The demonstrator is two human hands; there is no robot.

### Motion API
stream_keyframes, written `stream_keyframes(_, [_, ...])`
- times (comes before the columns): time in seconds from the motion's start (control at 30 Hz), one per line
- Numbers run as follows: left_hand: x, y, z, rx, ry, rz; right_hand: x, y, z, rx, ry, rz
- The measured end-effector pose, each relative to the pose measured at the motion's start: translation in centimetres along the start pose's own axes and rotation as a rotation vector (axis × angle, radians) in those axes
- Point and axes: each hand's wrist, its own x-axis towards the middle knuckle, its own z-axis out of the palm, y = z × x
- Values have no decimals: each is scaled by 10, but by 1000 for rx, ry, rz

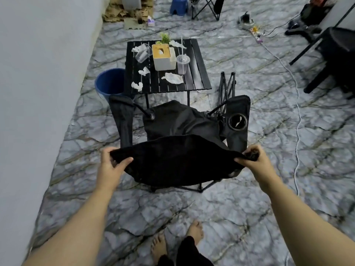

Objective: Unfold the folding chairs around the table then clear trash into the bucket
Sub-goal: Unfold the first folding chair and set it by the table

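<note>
Item: folding chair (178, 120), on floor just before table (199, 77), seat largely spread | Hands: left hand (110, 164) and right hand (253, 160) each pinch a top backrest corner, arms stretched forward and apart | Method: best pull corners evenly outward until frame sits square | Pending: bucket (109, 81) beside table, tissues uncleared.

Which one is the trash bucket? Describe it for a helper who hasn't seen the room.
Find the low black slatted table in the middle of the marbled floor. The bucket stands on the floor at its left edge, between table and grey wall. It is round, dark blue and open-topped, unlike the legged blue stool farther back.
</note>
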Motion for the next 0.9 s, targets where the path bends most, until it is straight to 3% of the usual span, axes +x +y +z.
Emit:
stream_keyframes(0.1, [5, 21, -3, -23, -60, 35, -7, -6, 0, -61, 14, -91])
stream_keyframes(0.2, [16, 43, -8, 140, -207, 111, -7, -12, -7, -383, -41, -221])
stream_keyframes(0.3, [19, 42, -18, 339, -351, 42, -8, -6, -18, -631, -21, -251])
stream_keyframes(0.37, [17, 37, -23, 401, -351, -1, -9, -2, -20, -713, 33, -228])
stream_keyframes(0.47, [16, 41, -17, 322, -288, -85, -8, -4, -15, -707, 50, -155])
stream_keyframes(0.53, [19, 45, -14, 349, -333, -95, -6, -8, -15, -731, 14, -133])
stream_keyframes(0.7, [18, 40, -51, 379, -241, -85, -17, 1, -12, -746, 14, -266])
stream_keyframes(0.9, [7, 39, -57, 375, -210, -128, -29, 9, -3, -674, 33, -246])
